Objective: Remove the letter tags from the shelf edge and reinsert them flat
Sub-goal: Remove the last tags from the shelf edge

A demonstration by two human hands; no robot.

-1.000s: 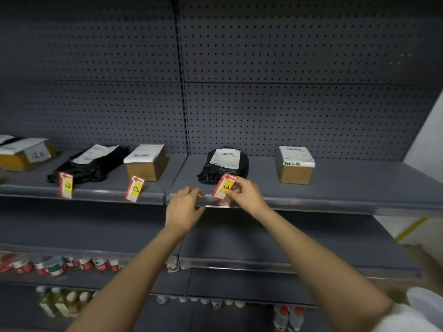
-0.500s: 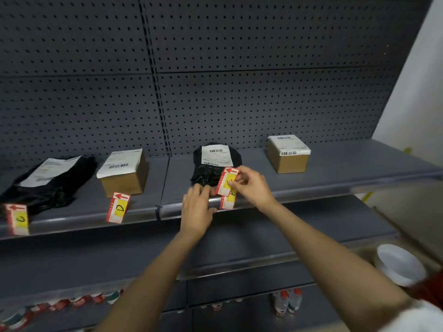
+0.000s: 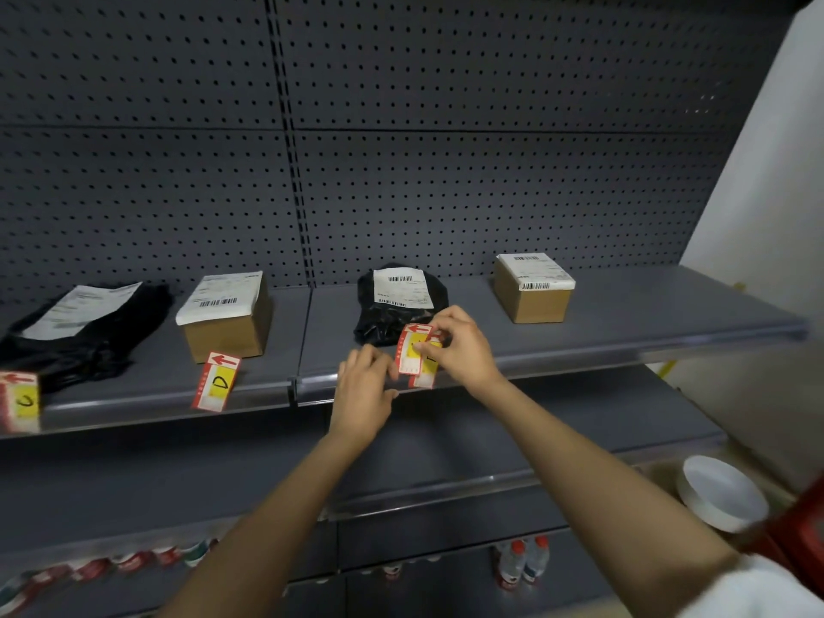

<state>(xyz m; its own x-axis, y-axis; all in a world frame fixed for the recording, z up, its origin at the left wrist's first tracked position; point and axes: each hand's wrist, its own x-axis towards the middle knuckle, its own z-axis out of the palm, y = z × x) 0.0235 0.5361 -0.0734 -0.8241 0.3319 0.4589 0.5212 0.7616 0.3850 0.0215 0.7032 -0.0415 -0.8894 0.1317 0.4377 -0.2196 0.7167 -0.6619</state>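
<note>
My right hand (image 3: 461,347) pinches a red, white and yellow letter tag (image 3: 411,353) at the front edge of the grey shelf (image 3: 579,354), in front of a black parcel (image 3: 392,305). The tag leans out from the edge, and a second tag-like piece shows just behind and below it; its letter is hidden by my fingers. My left hand (image 3: 365,390) rests on the shelf edge just left of the tag, fingertips touching its side. Further left, tag D (image 3: 217,382) and tag C (image 3: 20,401) stick out tilted from the same edge.
On the shelf stand a cardboard box (image 3: 229,321), another box (image 3: 533,287) to the right and a black bag (image 3: 80,332) at left. Below are more shelves with bottles (image 3: 521,562). A white bowl (image 3: 720,492) sits low right. Pegboard backs the shelf.
The view swung right and tilted. My right hand kept hold of the tag and shifted its grip; my left hand moved from the shelf edge up against the tag.
</note>
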